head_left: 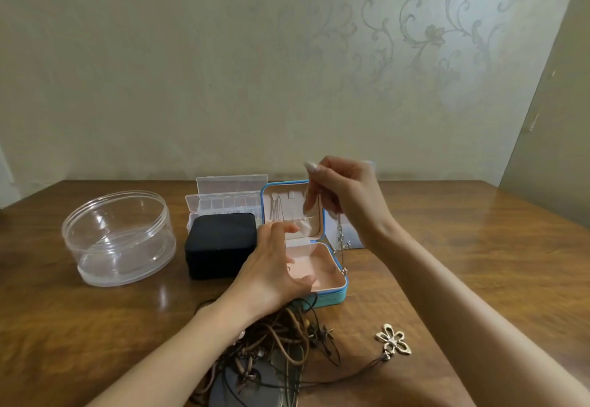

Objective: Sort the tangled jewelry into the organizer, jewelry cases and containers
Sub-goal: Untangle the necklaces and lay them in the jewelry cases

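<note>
Right fingers [319, 176] pinch chain [340, 238] | left fingers [281, 229] loose over blue case [335, 295] | black case [220, 243], clear tub [95, 266] left.

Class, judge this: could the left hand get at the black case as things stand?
Probably yes. The left hand is at the blue case, right beside the black case, with nothing lying between them.

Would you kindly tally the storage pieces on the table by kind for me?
Round clear tub: 1
Clear compartment organizer: 1
Jewelry cases: 2 (black case shut, blue case open)
Total: 4
A pale item behind the right hand, which pinches a silver chain, is too hidden to count.
</note>
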`<state>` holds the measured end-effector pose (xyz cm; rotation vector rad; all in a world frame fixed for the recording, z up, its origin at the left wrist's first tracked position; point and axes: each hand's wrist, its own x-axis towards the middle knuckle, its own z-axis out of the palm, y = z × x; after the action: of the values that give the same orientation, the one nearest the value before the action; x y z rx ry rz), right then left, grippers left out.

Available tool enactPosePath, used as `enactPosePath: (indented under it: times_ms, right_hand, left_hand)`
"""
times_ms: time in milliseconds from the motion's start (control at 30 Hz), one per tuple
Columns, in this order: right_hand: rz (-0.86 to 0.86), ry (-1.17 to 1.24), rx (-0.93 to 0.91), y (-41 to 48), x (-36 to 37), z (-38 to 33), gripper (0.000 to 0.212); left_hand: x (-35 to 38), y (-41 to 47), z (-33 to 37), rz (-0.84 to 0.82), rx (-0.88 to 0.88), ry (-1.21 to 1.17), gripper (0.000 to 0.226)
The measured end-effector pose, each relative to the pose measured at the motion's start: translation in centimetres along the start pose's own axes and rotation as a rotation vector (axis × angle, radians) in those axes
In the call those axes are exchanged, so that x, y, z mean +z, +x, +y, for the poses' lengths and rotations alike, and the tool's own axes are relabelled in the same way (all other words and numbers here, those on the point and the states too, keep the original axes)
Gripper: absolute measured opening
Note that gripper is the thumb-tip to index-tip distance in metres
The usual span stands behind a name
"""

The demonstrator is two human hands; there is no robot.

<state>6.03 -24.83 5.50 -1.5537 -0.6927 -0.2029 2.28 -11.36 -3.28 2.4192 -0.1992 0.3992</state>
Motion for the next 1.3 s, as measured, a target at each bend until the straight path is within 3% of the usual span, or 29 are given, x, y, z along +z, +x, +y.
enactPosePath:
  times_ms: [133,367,600,933,1100,1300]
  right_hand:
    - [-0.033,-0.004,0.062,-0.8,0.1,1.6,0.037]
    - [-0.052,0.071,0.038,-0.8,-0.1,1.2,0.034]
    - [-0.001,-0.09,0.029,-0.7,-0.4,2.3,0.034]
    - [0.003,0.109,0.019,-0.7,-0.8,1.2,0.03]
    - [0.018,0.144,0.021,-0.5,-1.2,0.5,0.028]
    - [-0.065,0.082,0.003,-0.3,-1.3,-0.1,0.023]
  left_hand:
    - [0.1,0.0,-0.3,0.004,0.044,0.019,0.054]
    - [0.2,0.0,-0.3,0.027,0.045,0.015,0.054]
    - [0.1,-0.7,0.4,0.143,0.117,-0.038,0.052]
    - [-0.2,-0.3,1.3,0.089,0.094,-0.339,0.007]
    - [-0.2,-0.1,1.3,0.077,0.062,-0.403,0.005]
    - [0.0,0.1,1.4,0.036,0.055,-0.433,0.026]
